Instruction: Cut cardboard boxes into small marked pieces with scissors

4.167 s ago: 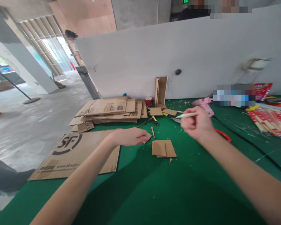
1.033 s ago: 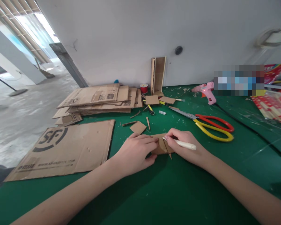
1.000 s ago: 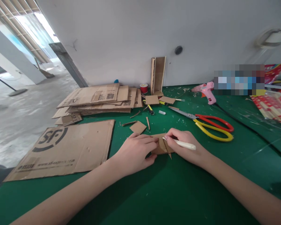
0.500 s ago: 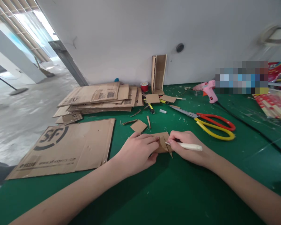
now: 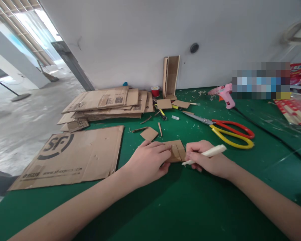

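My left hand [image 5: 150, 157] presses on a small piece of cardboard [image 5: 177, 152], its fingers lying over the left part of it and hiding that side. A dark line runs across the piece near its right end. Between the fingers of my right hand [image 5: 202, 155] is a white pen [image 5: 214, 151], tilted, its tip low at the piece's lower right corner. Just beyond my left hand lies a small cardboard square [image 5: 149, 133], with a thin cardboard strip [image 5: 160, 129] beside it.
Long scissors [image 5: 218, 129] with red and yellow handles lie beyond my right hand. Farther back are a pink glue gun [image 5: 225, 95], a red spool [image 5: 155, 91] and an upright cardboard channel [image 5: 172, 77]. Stacked cardboard [image 5: 97, 100] and a large printed sheet [image 5: 90, 157] are at left.
My right hand has moved slightly right, taking the pen tip from the middle of the cardboard piece to its lower right corner. The pen's rear end has risen. My left hand stays put.
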A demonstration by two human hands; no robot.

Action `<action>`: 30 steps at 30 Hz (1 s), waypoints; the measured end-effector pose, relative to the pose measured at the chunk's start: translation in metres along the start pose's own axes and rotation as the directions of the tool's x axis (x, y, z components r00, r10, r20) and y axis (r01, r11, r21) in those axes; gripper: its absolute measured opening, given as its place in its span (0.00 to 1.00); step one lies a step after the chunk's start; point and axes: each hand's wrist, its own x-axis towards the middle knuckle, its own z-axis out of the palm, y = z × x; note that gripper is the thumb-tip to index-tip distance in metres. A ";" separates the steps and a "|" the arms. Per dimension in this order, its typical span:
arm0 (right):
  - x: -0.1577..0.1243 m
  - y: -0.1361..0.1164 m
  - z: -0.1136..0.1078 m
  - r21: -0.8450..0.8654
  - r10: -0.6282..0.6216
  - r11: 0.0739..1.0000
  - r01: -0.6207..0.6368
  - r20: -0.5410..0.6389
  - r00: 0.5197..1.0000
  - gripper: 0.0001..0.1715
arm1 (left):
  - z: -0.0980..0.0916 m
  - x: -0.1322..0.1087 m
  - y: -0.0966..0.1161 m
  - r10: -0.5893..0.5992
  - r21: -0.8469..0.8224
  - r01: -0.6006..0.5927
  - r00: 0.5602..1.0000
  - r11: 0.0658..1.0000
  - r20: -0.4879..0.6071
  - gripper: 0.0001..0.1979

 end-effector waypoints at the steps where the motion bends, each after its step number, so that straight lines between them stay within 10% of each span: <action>1: 0.000 0.001 0.000 0.094 0.028 0.995 -0.023 -0.057 0.998 0.14 | 0.000 0.000 0.000 0.000 -0.001 0.000 1.000 1.000 0.000 0.10; 6: 0.004 0.009 -0.004 -0.052 -0.115 0.993 0.103 -0.466 0.877 0.19 | -0.001 -0.001 0.000 0.006 0.012 -0.007 1.000 1.000 0.016 0.10; 12: 0.003 0.015 -0.010 -0.627 -0.418 0.719 0.301 -0.045 0.907 0.29 | -0.004 -0.002 -0.010 0.043 0.018 -0.043 0.999 0.999 0.020 0.10; 24: -0.010 -0.005 0.006 -0.561 -0.414 0.718 0.413 0.134 0.900 0.13 | -0.034 -0.005 -0.033 0.192 0.005 -0.198 0.954 0.980 0.232 0.18; 30: -0.011 -0.006 0.012 -0.372 -0.303 0.886 0.276 -0.014 0.953 0.12 | -0.036 -0.005 -0.025 0.159 -0.065 -0.148 0.963 0.987 0.216 0.12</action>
